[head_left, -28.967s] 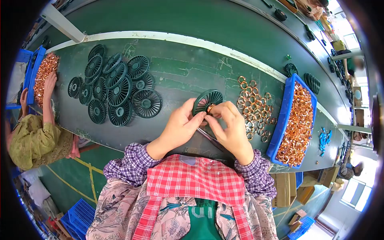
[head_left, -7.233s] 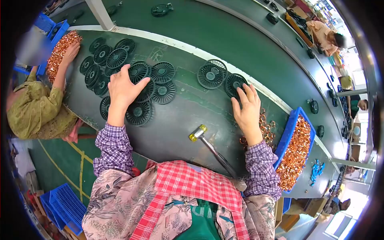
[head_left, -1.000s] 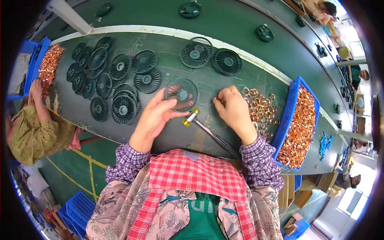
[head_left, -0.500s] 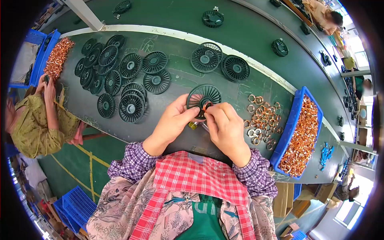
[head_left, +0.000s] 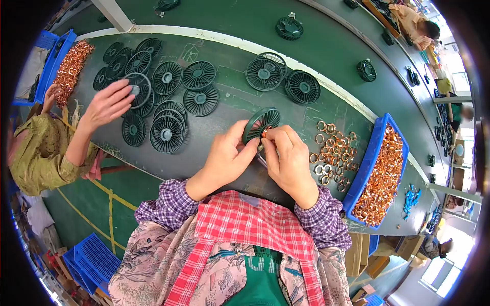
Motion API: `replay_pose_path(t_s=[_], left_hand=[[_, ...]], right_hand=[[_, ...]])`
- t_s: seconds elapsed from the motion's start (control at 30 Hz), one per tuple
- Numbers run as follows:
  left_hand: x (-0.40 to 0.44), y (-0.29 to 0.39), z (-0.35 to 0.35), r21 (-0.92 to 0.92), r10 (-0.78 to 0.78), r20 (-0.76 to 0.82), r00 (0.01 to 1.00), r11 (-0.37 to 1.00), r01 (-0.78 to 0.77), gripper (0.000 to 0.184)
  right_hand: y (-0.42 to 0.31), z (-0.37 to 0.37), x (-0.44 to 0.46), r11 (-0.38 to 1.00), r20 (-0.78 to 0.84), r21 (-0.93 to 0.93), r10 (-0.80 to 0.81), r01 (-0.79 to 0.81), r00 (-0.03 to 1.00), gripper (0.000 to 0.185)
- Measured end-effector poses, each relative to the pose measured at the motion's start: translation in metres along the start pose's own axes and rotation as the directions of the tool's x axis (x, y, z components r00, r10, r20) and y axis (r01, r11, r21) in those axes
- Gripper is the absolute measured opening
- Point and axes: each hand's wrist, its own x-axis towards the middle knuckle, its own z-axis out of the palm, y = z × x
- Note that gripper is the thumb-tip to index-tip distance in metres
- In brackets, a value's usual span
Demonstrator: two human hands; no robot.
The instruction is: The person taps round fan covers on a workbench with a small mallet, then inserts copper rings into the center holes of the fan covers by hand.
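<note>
My left hand (head_left: 224,157) grips a dark green round fan grille (head_left: 255,122) by its near side, tilted up above the table edge. A copper-coloured ring (head_left: 265,131) sits at the middle of that grille, pinched by the fingertips of my right hand (head_left: 288,160). Whether the ring is seated on the hub I cannot tell, since the fingers cover part of it. Loose rings (head_left: 334,148) lie just to the right of my right hand. Beyond my hands, stacked grilles (head_left: 264,74) and another pile of grilles (head_left: 302,86) rest on the table.
A blue tray (head_left: 348,204) full of copper rings stands at the right, with blue pieces (head_left: 411,199) beyond it. Several grilles (head_left: 166,133) lie left. There a co-worker's hand (head_left: 107,104) holds one grille. Fan parts (head_left: 289,28) sit on the green belt behind a pale rail.
The grille in my left hand has turned to a steeper angle, with my right fingers still at its centre. The co-worker's hand has reached onto the left grilles. Parts on the belt have shifted right.
</note>
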Motion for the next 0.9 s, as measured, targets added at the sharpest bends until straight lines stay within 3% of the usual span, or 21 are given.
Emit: replay_pose_path(t_s=[0.17, 0.2, 0.27, 0.33, 0.4, 0.43, 0.47, 0.5, 0.53, 0.57, 0.6, 0.67, 0.73, 0.77, 0.83, 0.87, 0.9], left_hand=[[-0.002, 0.006, 0.0, 0.24, 0.116, -0.024, 0.993, 0.965, -0.107, 0.031], [-0.002, 0.004, 0.0, 0.238, 0.117, -0.026, 0.993, 0.965, -0.107, 0.031], [-0.002, -0.004, 0.001, 0.267, 0.271, -0.035, 0.962, 0.93, -0.253, 0.032], [-0.002, -0.003, -0.001, 0.28, 0.26, -0.016, 0.965, 0.928, -0.245, 0.032], [-0.005, 0.0, -0.006, 0.298, 0.252, -0.002, 0.968, 0.924, -0.24, 0.031], [-0.007, 0.002, -0.011, 0.217, 0.121, 0.033, 0.992, 0.968, -0.125, 0.033], [-0.008, 0.003, -0.013, 0.138, -0.002, 0.078, 0.997, 0.99, -0.008, 0.034], [-0.007, -0.002, -0.012, 0.142, 0.005, 0.081, 0.997, 0.99, -0.016, 0.034], [-0.012, -0.012, -0.011, -0.015, -0.011, 0.077, 0.997, 1.0, 0.012, 0.033], [-0.018, -0.017, -0.009, -0.173, -0.034, 0.073, 0.997, 0.984, 0.046, 0.032], [-0.019, -0.016, -0.008, -0.17, -0.036, 0.076, 0.996, 0.984, 0.048, 0.032], [-0.015, -0.014, -0.006, -0.379, -0.102, 0.042, 0.994, 0.919, 0.11, 0.028], [-0.007, -0.026, -0.013, -0.327, -0.127, 0.036, 0.991, 0.936, 0.132, 0.027], [-0.002, -0.03, -0.017, -0.271, -0.153, 0.039, 0.987, 0.95, 0.158, 0.027], [0.003, -0.023, -0.022, -0.266, -0.162, 0.063, 0.985, 0.948, 0.173, 0.026], [0.001, -0.02, -0.022, -0.267, -0.19, 0.101, 0.977, 0.94, 0.211, 0.025], [-0.001, -0.02, -0.022, -0.266, -0.204, 0.107, 0.973, 0.937, 0.226, 0.025]], right_hand=[[-0.004, 0.009, -0.002, 0.992, -0.025, 0.075, 0.104, -0.102, 0.994, 0.015], [-0.004, 0.011, -0.003, 0.984, -0.037, 0.116, 0.142, -0.137, 0.989, 0.014], [-0.003, 0.016, -0.004, 0.977, -0.051, 0.158, 0.155, -0.145, 0.987, 0.014], [0.0, 0.018, -0.005, 0.966, -0.065, 0.203, 0.179, -0.163, 0.982, 0.014], [0.007, 0.016, -0.005, 0.998, -0.029, 0.066, 0.018, -0.016, 0.999, 0.018], [0.006, 0.013, -0.008, 0.998, -0.032, 0.066, 0.02, -0.018, 0.999, 0.018], [0.002, 0.009, -0.011, 0.994, 0.054, -0.058, -0.089, 0.092, 0.995, 0.021], [0.001, 0.005, -0.01, 0.963, 0.15, -0.17, -0.184, 0.209, 0.971, 0.025], [0.0, 0.0, -0.01, 0.965, 0.146, -0.168, -0.176, 0.2, 0.973, 0.025], [-0.002, -0.004, -0.01, 0.951, 0.266, -0.208, -0.169, 0.228, 0.949, 0.028], [-0.004, -0.008, -0.008, 0.931, 0.38, -0.246, -0.162, 0.269, 0.911, 0.03], [-0.003, -0.009, -0.003, 0.935, 0.384, -0.24, -0.157, 0.263, 0.91, 0.03], [0.007, -0.007, -0.001, 0.989, 0.339, 0.013, -0.141, 0.145, 0.93, 0.028], [0.011, -0.009, -0.001, 0.988, 0.343, 0.02, -0.153, 0.156, 0.927, 0.028], [0.015, -0.017, 0.005, 0.993, 0.146, 0.085, -0.097, 0.086, 0.985, 0.028], [0.013, -0.028, 0.003, 0.978, 0.167, 0.033, 0.198, -0.206, 0.966, 0.034], [0.013, -0.027, 0.001, 0.956, 0.149, 0.138, 0.238, -0.259, 0.96, 0.038]])
